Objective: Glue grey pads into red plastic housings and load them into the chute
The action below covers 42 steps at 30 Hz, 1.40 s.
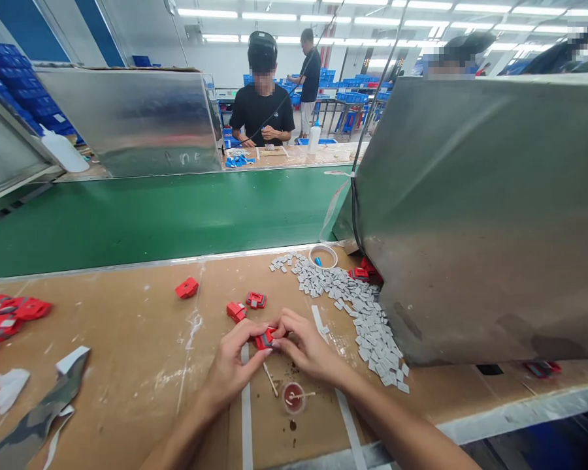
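Between my two hands, just above the brown work surface (206, 405), is a small red plastic part with a grey inset (263, 339). My left hand (232, 356) pinches it from the left side. The fingers of my right hand (301, 343) close on its right edge; whether they also hold a small piece is hidden. Right behind my hands lie two more red parts (255, 299), one upright-looking and one flat. Below them stands a small round cup of reddish liquid (293, 398) with a stick in it, and a cotton swab (271, 380) lies beside it.
Many small grey tiles (367, 320) spread to the right, near a tape roll (323, 257). Red parts (10, 316) are heaped at left, by a camouflage cloth strip (44, 418). A green conveyor belt (176, 219) runs behind; a metal hood (480, 222) blocks the right. A co-worker (263, 104) sits opposite.
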### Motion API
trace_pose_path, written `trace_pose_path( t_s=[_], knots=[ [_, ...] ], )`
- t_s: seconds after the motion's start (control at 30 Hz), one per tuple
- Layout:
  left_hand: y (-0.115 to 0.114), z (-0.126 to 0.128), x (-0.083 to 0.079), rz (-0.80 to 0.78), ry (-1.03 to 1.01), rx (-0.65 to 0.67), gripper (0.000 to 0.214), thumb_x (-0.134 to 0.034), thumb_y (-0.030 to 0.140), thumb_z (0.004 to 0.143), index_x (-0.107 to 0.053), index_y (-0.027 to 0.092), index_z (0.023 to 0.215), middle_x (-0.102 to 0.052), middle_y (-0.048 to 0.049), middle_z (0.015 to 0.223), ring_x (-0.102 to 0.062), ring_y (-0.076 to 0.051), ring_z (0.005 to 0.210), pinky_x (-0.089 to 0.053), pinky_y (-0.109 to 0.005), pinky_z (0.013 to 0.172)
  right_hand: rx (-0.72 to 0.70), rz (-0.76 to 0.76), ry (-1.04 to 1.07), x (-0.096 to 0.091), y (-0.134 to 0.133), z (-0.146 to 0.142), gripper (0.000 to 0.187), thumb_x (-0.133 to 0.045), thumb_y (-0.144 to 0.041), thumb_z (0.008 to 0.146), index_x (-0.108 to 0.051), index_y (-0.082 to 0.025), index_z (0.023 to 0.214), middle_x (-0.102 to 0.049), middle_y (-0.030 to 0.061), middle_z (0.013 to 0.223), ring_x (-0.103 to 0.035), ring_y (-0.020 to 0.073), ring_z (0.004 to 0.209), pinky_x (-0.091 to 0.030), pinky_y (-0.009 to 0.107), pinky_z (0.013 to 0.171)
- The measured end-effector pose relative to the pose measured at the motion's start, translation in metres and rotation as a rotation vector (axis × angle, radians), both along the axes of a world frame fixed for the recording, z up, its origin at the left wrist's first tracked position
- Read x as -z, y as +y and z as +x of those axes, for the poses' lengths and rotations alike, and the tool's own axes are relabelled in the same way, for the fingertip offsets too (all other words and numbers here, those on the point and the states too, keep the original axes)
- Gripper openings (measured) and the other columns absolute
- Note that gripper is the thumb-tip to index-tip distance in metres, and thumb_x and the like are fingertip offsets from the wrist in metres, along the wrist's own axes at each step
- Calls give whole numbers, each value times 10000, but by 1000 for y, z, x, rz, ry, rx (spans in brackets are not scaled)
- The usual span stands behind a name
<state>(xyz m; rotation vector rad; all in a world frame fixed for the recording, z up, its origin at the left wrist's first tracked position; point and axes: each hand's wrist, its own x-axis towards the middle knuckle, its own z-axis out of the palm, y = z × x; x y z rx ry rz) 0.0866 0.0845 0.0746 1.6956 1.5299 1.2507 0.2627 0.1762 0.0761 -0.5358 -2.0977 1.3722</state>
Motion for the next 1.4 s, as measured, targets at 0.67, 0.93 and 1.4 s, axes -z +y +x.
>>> trace_pose_path(
  t_s=[0.67, 0.93, 1.4],
  knots=[
    [23, -64, 24, -120, 400, -181, 472, -478, 561, 871, -609, 293, 1236, -463, -68, 1522, -514, -401, 1321, -409, -587, 1105, 761, 88, -9, -64, -84, 210, 264, -602, -437, 940, -582, -215, 799, -687, 106, 1043, -663, 236, 921, -521, 375, 795],
    [27, -65, 26, -132, 463, -273, 264, -453, 538, 854, -565, 354, 1006, -680, 14, 1055, -661, -359, 992, -540, -552, 823, 1369, 168, -672, 16, -16, 345, 176, -499, -306, 890, -571, -167, 811, -675, 131, 842, -623, 241, 793, -504, 366, 746],
    [25, -48, -7, -292, -55, -574, 511, -676, 493, 585, -542, 212, 991, -645, -58, 940, -649, -279, 881, -539, -417, 784, 1497, 469, -875, 33, 22, 329, 215, -482, -218, 894, -637, -118, 1003, -611, 193, 1070, -579, 295, 1000, -466, 398, 866]
  ],
)
